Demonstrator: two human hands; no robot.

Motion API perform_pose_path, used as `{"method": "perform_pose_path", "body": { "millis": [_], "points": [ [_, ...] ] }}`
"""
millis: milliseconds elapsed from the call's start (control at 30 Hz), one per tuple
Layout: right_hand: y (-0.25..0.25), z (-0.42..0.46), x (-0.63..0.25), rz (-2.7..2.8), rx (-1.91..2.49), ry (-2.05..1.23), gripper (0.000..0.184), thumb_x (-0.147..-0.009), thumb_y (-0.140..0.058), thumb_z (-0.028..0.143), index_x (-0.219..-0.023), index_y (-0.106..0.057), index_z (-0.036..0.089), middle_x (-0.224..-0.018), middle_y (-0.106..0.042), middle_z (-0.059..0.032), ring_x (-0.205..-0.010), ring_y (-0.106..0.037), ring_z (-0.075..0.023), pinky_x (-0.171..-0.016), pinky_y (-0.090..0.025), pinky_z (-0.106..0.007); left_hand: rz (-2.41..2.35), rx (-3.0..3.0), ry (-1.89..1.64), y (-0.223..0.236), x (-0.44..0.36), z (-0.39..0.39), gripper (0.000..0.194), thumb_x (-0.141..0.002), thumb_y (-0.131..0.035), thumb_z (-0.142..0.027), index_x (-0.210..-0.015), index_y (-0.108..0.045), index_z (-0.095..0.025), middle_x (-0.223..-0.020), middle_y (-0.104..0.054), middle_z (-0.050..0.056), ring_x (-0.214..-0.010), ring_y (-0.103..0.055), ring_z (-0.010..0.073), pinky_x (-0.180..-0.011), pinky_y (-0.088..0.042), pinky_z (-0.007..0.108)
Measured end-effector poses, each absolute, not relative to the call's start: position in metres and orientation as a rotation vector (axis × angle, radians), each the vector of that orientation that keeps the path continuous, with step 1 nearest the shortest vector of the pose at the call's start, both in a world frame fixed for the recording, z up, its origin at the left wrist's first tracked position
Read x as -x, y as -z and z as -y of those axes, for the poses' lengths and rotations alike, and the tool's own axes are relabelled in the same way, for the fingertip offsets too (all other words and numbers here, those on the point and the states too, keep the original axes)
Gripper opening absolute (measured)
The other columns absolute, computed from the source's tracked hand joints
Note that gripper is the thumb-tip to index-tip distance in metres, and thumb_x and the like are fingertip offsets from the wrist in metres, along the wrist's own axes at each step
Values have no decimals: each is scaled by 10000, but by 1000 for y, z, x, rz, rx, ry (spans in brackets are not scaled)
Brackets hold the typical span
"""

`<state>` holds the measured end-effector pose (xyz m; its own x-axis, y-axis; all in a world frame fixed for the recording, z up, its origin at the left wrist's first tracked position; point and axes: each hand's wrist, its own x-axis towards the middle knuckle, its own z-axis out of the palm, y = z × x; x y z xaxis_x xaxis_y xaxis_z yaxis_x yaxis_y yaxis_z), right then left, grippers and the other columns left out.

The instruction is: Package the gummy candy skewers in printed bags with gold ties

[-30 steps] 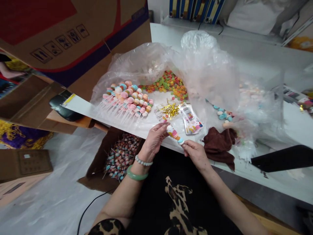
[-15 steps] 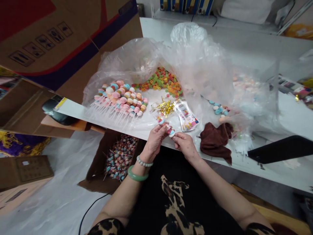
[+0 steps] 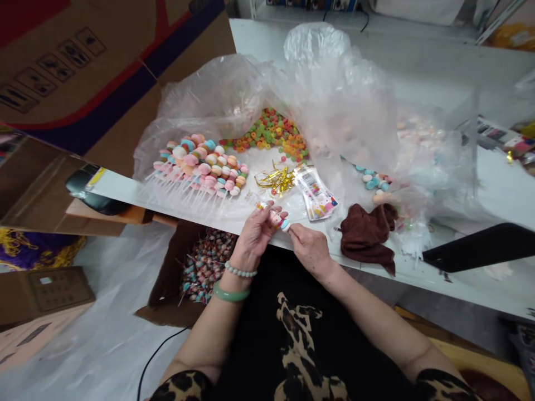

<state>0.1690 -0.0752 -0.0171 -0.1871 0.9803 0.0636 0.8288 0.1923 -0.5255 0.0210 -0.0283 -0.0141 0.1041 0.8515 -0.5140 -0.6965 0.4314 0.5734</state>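
Observation:
A candy skewer [image 3: 279, 220] with pink, white and blue pieces is held between my hands over the table's front edge. My left hand [image 3: 256, 233] has its fingers curled round the candy end, which seems to be in a clear printed wrapper. My right hand [image 3: 310, 246] pinches the other end near the blue piece, its stick hidden by the fingers. Just beyond lie gold twist ties [image 3: 276, 179] and a stack of printed wrappers [image 3: 316, 195]. Many candy skewers [image 3: 203, 167] with white sticks are piled to the left.
Ring-shaped gummies [image 3: 267, 133] lie behind on clear plastic bags [image 3: 334, 94]. A brown cloth [image 3: 368, 236] and a black flat object [image 3: 480, 248] are at right. A big carton [image 3: 104, 72] stands at left; an open box of candy [image 3: 163, 289] sits below the table edge.
Both hands have shifted slightly left with the candy skewer. My left fingers have loosened from a tight pinch and spread a little round it. The view has tilted down slightly.

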Motion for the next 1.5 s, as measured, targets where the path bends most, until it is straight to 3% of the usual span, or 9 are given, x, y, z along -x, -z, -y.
{"method": "perform_pose_path", "body": {
  "millis": [167, 367, 600, 700, 833, 967, 1100, 1233, 1500],
  "points": [
    [16, 72, -168, 1990, 1682, -692, 241, -950, -452, 272, -900, -682, 221, -784, -711, -38, -704, -619, -170, -634, -336, -260, -863, -137, -1283, 16, -19, 25, 158, -761, -746, -164, -865, -627, -163, -831, -690, 25, -848, -705, 181, -767, -545, 276],
    [17, 65, -167, 1577, 1576, -1226, 217, -847, -524, 313, -711, -669, 227, -556, -584, 28, -548, -515, -131, -551, -345, -239, -874, -236, -1287, 14, -23, 30, 295, -691, -822, -233, -904, -629, -168, -824, -700, 17, -819, -714, 191, -704, -544, 264],
    [19, 60, -164, 764, 1392, -1904, 231, -659, -655, 404, -703, -589, 187, -422, -427, 82, -360, -242, -61, -381, -117, -215, -913, -343, -1174, 16, -40, 40, 437, -627, -867, -333, -944, -642, -131, -837, -708, 48, -773, -715, 197, -690, -541, 272],
    [21, 63, -167, 830, 1398, -1788, 238, -692, -636, 422, -705, -569, 195, -472, -469, 67, -383, -294, -70, -387, -167, -214, -926, -305, -1174, 16, -38, 37, 400, -646, -854, -340, -910, -639, -130, -803, -697, 44, -761, -713, 197, -683, -538, 277],
    [22, 69, -174, 1320, 1586, -1259, 168, -769, -573, 350, -685, -603, 208, -590, -543, 31, -552, -471, -120, -541, -351, -239, -934, -241, -1234, 16, -32, 32, 323, -672, -836, -323, -836, -631, -135, -772, -686, 30, -738, -703, 180, -705, -541, 285],
    [20, 70, -166, 1520, 1665, -877, 191, -858, -488, 309, -745, -613, 220, -689, -601, 6, -669, -538, -153, -675, -387, -263, -948, -265, -1220, 19, -37, 36, 340, -672, -833, -358, -832, -650, -120, -751, -689, 34, -678, -668, 137, -664, -524, 243],
    [22, 67, -153, 1549, 1554, -944, 187, -888, -462, 307, -831, -618, 222, -765, -638, -3, -697, -560, -159, -690, -395, -263, -946, -288, -1216, 20, -42, 41, 375, -717, -791, -428, -885, -662, -117, -774, -694, 36, -600, -614, 83, -582, -477, 186],
    [27, 68, -163, 1490, 1472, -1138, 155, -841, -516, 305, -766, -620, 219, -694, -596, 20, -657, -534, -148, -650, -391, -252, -996, -277, -1162, 18, -30, 36, 383, -769, -735, -465, -920, -649, -124, -822, -704, 62, -644, -665, 142, -655, -535, 278],
    [20, 72, -170, 1666, 1577, -993, 163, -839, -498, 258, -708, -588, 218, -651, -575, 14, -650, -536, -153, -643, -360, -265, -959, -297, -1384, 14, -13, 24, 288, -689, -826, -274, -837, -618, -141, -785, -678, 19, -761, -696, 157, -739, -543, 265]
  ]
}}
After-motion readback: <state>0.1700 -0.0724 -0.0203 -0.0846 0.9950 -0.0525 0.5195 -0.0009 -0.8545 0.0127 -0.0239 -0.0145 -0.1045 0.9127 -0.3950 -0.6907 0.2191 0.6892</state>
